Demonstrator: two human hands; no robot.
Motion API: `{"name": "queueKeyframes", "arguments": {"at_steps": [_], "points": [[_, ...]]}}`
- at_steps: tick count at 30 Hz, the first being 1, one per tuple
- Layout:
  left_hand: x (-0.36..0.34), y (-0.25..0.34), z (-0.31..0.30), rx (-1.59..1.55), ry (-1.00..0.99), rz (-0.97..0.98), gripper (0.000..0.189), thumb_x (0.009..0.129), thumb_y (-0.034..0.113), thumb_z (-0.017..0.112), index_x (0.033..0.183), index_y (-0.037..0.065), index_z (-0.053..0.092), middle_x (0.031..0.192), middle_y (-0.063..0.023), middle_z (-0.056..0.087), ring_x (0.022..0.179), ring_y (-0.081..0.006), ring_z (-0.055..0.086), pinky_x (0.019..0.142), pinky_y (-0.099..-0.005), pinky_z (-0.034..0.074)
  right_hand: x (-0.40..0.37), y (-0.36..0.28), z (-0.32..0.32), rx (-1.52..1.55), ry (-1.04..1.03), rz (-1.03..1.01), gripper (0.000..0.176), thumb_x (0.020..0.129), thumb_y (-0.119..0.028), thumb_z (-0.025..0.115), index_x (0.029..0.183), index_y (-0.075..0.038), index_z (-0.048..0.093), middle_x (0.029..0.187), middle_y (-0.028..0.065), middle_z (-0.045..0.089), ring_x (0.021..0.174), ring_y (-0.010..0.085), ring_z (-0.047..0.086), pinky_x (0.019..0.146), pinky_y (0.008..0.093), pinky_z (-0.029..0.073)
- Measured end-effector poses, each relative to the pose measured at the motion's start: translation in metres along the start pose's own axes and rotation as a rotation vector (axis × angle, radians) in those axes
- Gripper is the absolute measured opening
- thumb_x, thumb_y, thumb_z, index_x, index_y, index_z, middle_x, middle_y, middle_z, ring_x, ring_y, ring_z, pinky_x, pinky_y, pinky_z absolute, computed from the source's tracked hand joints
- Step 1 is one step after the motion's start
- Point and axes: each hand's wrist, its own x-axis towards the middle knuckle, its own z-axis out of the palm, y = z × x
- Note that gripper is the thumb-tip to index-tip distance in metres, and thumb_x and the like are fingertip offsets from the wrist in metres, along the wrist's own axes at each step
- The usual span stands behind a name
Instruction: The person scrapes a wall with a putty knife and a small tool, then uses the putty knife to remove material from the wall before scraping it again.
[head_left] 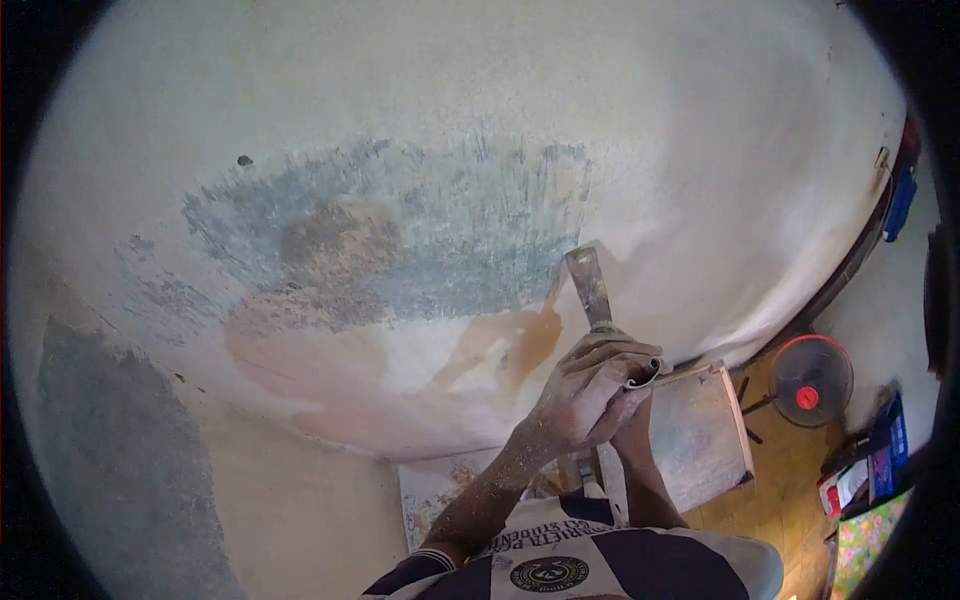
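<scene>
A paint scraper (588, 280) with a worn, flared metal blade points up against the wall (470, 60), its tip beside the right end of a rough grey-blue patch (450, 240) where the pale coat is gone. My left hand (585, 395), dusty with white powder, is closed round the scraper's handle. Close behind it is my right hand (632, 422), pressed against the same grip and partly covered; its fingers are mostly hidden. A curled, dark-rimmed end (643, 376) sticks out beside my fingers, and I cannot make out what it belongs to.
Below my hands stands a pale, stained board-like surface (690, 430). A round fan with a red rim (811, 380) is on the wooden floor (790, 480) at right. Farther right are blue boxes (885, 455) and a flowered cloth (868, 545). Another grey bare patch (120, 460) marks the left wall.
</scene>
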Motion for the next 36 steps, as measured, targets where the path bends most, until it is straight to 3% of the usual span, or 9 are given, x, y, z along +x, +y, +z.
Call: {"name": "queueKeyframes", "arguments": {"at_steps": [3,6,15,19,22,25,29,32,36], "points": [[-0.011,0.011,-0.001,-0.021,-0.022,-0.049,0.027,0.09,0.009,0.073,0.111,-0.003,0.059,0.11,-0.0222,0.069,0.108,-0.04,0.067,0.096,-0.0481,0.051,0.003,-0.031,0.013,-0.29,-0.01,-0.089,0.037,0.093,-0.018,0.067,0.123,0.001,0.06,0.125,0.0154,0.065,0.111,0.0218,0.066,0.095,0.0371,0.052],[-0.014,0.017,-0.002,-0.037,-0.014,-0.075,0.025,0.089,0.008,0.072,0.11,-0.003,0.062,0.109,-0.0199,0.069,0.107,-0.0382,0.066,0.095,-0.0476,0.052,-0.004,-0.033,0.011,-0.212,-0.094,0.077,0.041,0.093,-0.017,0.068,0.13,-0.001,0.057,0.128,0.016,0.063,0.117,0.0215,0.063,0.097,0.0365,0.051],[-0.03,0.016,0.0,-0.05,-0.097,-0.097,0.026,0.09,0.01,0.071,0.11,-0.004,0.06,0.109,-0.0215,0.067,0.106,-0.0403,0.065,0.095,-0.0465,0.051,-0.023,-0.019,0.005,-0.397,-0.123,-0.124,0.043,0.093,-0.016,0.065,0.133,-0.001,0.056,0.124,0.0139,0.065,0.109,0.0215,0.065,0.096,0.0361,0.051],[-0.008,-0.004,-0.015,0.089,-0.122,0.002,0.026,0.093,0.013,0.068,0.109,-0.005,0.059,0.11,-0.0237,0.067,0.105,-0.0407,0.066,0.095,-0.0456,0.051,-0.011,-0.009,-0.007,-0.178,-0.102,0.093,0.043,0.093,-0.011,0.061,0.133,0.001,0.054,0.123,0.0142,0.065,0.109,0.021,0.063,0.096,0.0363,0.049],[0.014,-0.013,-0.017,0.078,-0.135,-0.032,0.021,0.095,0.013,0.065,0.106,-0.004,0.058,0.091,-0.0196,0.07,0.092,-0.0398,0.069,0.095,-0.0449,0.05,-0.002,-0.011,-0.005,-0.054,-0.111,0.217,0.042,0.093,-0.006,0.06,0.134,0.002,0.052,0.123,0.0141,0.064,0.112,0.0217,0.061,0.098,0.0376,0.049],[0.03,-0.032,-0.012,0.148,-0.152,-0.024,0.021,0.097,0.016,0.063,0.104,-0.002,0.057,0.079,-0.0142,0.071,0.082,-0.0387,0.07,0.092,-0.0453,0.051,-0.003,-0.014,0.009,-0.195,-0.03,0.045,0.041,0.095,-0.006,0.06,0.135,0.002,0.051,0.123,0.0142,0.063,0.114,0.0207,0.06,0.096,0.0339,0.049],[0.044,-0.05,-0.007,0.251,-0.168,-0.024,0.021,0.097,0.019,0.063,0.102,0.0,0.055,0.08,-0.0139,0.071,0.082,-0.037,0.071,0.089,-0.0467,0.052,0.0,-0.022,-0.002,-0.017,-0.065,0.387,0.041,0.097,-0.007,0.062,0.136,0.0,0.052,0.094,0.0073,0.066,0.086,0.0127,0.062,0.076,0.0262,0.049],[0.047,-0.054,0.001,0.207,-0.179,-0.089,0.02,0.097,0.019,0.063,0.101,0.001,0.055,0.079,-0.0144,0.071,0.084,-0.037,0.07,0.085,-0.0473,0.053,0.005,-0.024,-0.001,-0.028,-0.041,0.327,0.041,0.097,-0.008,0.062,0.136,-0.001,0.052,0.083,0.0043,0.064,0.077,0.0107,0.06,0.07,0.0273,0.047],[0.042,-0.056,0.005,0.137,-0.248,-0.259,0.022,0.096,0.02,0.063,0.1,0.001,0.054,0.079,-0.0157,0.07,0.084,-0.0378,0.069,0.081,-0.0466,0.053,0.002,-0.008,-0.006,-0.128,-0.016,0.166,0.031,0.098,-0.01,0.061,0.127,-0.001,0.056,0.087,0.0042,0.065,0.079,0.0111,0.06,0.072,0.0264,0.048]]}}
